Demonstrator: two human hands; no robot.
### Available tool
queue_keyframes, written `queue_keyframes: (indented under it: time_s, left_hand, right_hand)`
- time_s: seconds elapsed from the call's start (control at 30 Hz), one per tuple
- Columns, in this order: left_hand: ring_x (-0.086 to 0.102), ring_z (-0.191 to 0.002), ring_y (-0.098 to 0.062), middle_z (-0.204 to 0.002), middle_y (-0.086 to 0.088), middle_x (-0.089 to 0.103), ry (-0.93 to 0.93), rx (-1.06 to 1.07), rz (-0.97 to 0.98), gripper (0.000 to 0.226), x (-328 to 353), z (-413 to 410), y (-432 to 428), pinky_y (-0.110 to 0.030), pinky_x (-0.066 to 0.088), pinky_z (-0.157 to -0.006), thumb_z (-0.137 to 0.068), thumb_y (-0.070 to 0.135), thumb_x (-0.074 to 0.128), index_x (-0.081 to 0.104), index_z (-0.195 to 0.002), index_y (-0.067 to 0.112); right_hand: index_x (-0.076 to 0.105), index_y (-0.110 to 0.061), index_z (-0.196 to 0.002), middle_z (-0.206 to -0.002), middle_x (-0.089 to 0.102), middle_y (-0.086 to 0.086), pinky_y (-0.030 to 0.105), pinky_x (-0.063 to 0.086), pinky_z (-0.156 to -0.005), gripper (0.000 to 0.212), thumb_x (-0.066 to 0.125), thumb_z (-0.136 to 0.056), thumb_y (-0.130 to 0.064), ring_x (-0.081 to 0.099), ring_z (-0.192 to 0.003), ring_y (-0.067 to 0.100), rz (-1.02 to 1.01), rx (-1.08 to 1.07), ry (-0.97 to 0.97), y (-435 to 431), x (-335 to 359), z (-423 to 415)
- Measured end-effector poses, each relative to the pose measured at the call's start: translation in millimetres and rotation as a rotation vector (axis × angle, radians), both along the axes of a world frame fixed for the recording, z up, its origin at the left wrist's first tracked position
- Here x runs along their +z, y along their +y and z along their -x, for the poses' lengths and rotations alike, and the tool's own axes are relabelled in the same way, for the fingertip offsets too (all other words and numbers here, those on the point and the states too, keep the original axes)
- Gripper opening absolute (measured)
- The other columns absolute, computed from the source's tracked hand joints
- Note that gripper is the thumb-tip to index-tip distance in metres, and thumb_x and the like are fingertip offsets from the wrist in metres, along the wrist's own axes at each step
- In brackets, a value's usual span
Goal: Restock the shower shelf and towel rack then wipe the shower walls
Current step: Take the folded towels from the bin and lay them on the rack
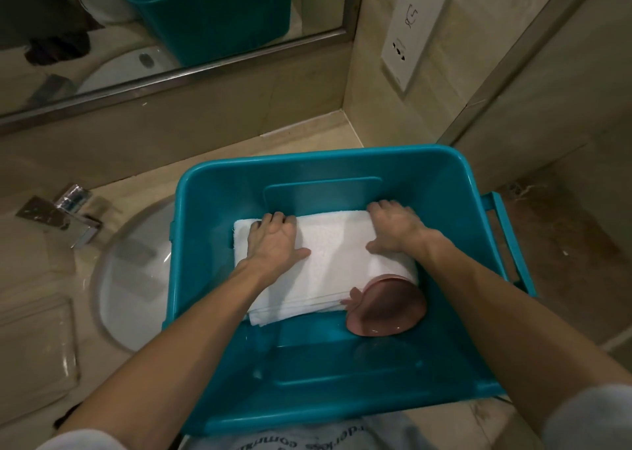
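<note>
Both grips reach down into a teal plastic bin [444, 190] that sits on the table [44, 272], its near wall close to the person's body. Under the two grips lies a folded white towel [335, 261], flat on the bin's floor and set a little askew.

The left grip [273, 241] presses on the towel's left part. Its fingers curl over the towel's far edge and its thumb is spread flat on top, pointing toward the other grip. The right grip [396, 231] has the same hold on the towel's right part, with fingers hooked over the far edge and thumb splayed inward on the cloth. Each grip is thus closed on the towel, and a bare stretch of cloth lies between them.

Nearer the person than the right grip, a round pink plastic piece [386, 309] leans against the towel's near right corner and touches it; what it is cannot be told.

Outside the bin, left of the left grip, a white sink basin [136, 272] is sunk in the table, with a chrome tap [65, 220] beyond it. Beyond both grips a mirror [136, 39] on the wall shows the bin's reflection, and beyond the right grip a white socket plate [415, 29] is set in the side wall
</note>
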State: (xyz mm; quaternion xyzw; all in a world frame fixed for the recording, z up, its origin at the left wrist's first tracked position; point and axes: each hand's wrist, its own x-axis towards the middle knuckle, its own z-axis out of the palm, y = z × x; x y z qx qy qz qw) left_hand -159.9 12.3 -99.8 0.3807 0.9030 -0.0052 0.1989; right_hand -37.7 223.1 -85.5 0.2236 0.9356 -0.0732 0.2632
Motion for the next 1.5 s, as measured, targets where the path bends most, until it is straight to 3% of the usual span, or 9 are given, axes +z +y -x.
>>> queue_keyframes:
  time_s: [0.3,0.6,0.77,0.87,0.97,1.17,1.3,1.4,1.5]
  left_hand:
    - [0.045,-0.129,-0.026,-0.139,-0.007,0.051,-0.051,0.050,0.019,0.088,-4.8,4.3,-8.8,-0.039,0.034,-0.108,-0.074,0.069,0.069,0.044,-0.142,0.019]
    - [0.039,-0.135,-0.025,-0.145,-0.007,0.045,-0.137,0.117,0.024,0.088,-9.9,7.2,-9.4,-0.038,0.040,-0.102,-0.079,0.064,0.070,0.037,-0.147,0.019]
    - [0.030,-0.142,-0.025,-0.152,-0.005,0.036,-0.199,0.236,-0.065,0.085,-12.8,1.3,-17.2,-0.041,0.039,-0.105,-0.082,0.055,0.072,0.032,-0.149,0.022]
    - [0.031,-0.141,-0.029,-0.152,-0.009,0.035,-0.227,0.326,-0.142,0.087,-16.0,-4.1,-21.0,-0.041,0.034,-0.111,-0.081,0.053,0.074,0.032,-0.148,0.017]
    - [0.017,-0.150,-0.031,-0.161,-0.016,0.020,-0.264,0.491,-0.224,0.108,-16.4,-13.4,-25.8,-0.039,0.021,-0.122,-0.079,0.053,0.077,0.016,-0.155,0.006]
    - [-0.012,-0.155,-0.022,-0.168,-0.009,-0.011,-0.354,0.687,-0.222,0.109,-15.7,-30.5,-27.4,-0.034,0.000,-0.126,-0.089,0.041,0.068,-0.007,-0.158,0.003]
    - [-0.004,-0.155,-0.020,-0.168,-0.005,-0.005,-0.420,0.682,-0.234,0.097,-13.9,-27.7,-33.9,-0.038,0.011,-0.125,-0.090,0.037,0.064,0.002,-0.159,0.006]
    - [0.029,-0.143,-0.029,-0.157,-0.010,0.028,-0.431,0.687,-0.240,0.068,-7.8,-16.8,-39.4,-0.044,0.034,-0.114,-0.088,0.037,0.060,0.037,-0.143,0.004]
    - [0.042,-0.128,-0.034,-0.138,-0.015,0.043,-0.422,0.681,-0.216,0.047,-2.3,-10.8,-41.3,-0.046,0.041,-0.106,-0.090,0.029,0.051,0.047,-0.131,0.006]
  right_hand:
    - [0.044,-0.015,-0.138,-0.141,0.044,0.011,0.048,0.033,-0.110,0.100,0.079,-0.062,-0.070,0.040,-0.130,0.032,-0.035,0.116,-0.315,9.3,8.2,13.9]
    - [0.040,-0.022,-0.131,-0.126,0.054,-0.003,0.039,0.049,-0.099,0.104,0.085,-0.049,-0.066,0.057,-0.110,0.020,0.373,-0.208,-0.317,31.8,34.3,6.2]
    - [0.048,-0.027,-0.125,-0.116,0.056,-0.005,0.035,0.053,-0.091,0.071,0.085,-0.067,-0.042,0.058,-0.101,0.014,0.546,-0.355,-0.111,29.2,64.3,-1.8]
    - [0.050,-0.025,-0.122,-0.110,0.059,-0.003,0.030,0.053,-0.075,0.064,0.085,-0.069,-0.031,0.060,-0.095,0.013,0.664,-0.677,0.232,5.6,58.7,-13.6]
    - [0.055,-0.020,-0.118,-0.109,0.066,0.000,0.038,0.059,-0.081,0.062,0.088,-0.067,-0.035,0.068,-0.095,0.017,0.770,-1.032,0.536,-19.7,41.4,-28.6]
    - [0.064,-0.013,-0.115,-0.107,0.074,0.004,0.041,0.061,-0.086,0.078,0.091,-0.053,-0.053,0.074,-0.092,0.021,0.880,-1.209,0.366,-28.0,23.7,-50.9]
    - [0.065,-0.017,-0.117,-0.109,0.073,0.001,0.038,0.059,-0.086,0.052,0.085,-0.071,-0.030,0.071,-0.096,0.018,0.849,-0.993,0.375,-26.2,31.0,-60.1]
    - [0.062,-0.020,-0.115,-0.106,0.070,-0.004,0.036,0.058,-0.081,0.054,0.084,-0.069,-0.039,0.068,-0.094,0.014,0.701,-0.924,0.476,-29.3,39.7,-60.1]
    - [0.059,-0.023,-0.111,-0.102,0.067,-0.006,0.042,0.057,-0.083,0.059,0.083,-0.064,-0.048,0.066,-0.092,0.016,0.592,-0.936,0.570,-27.1,56.7,-54.2]
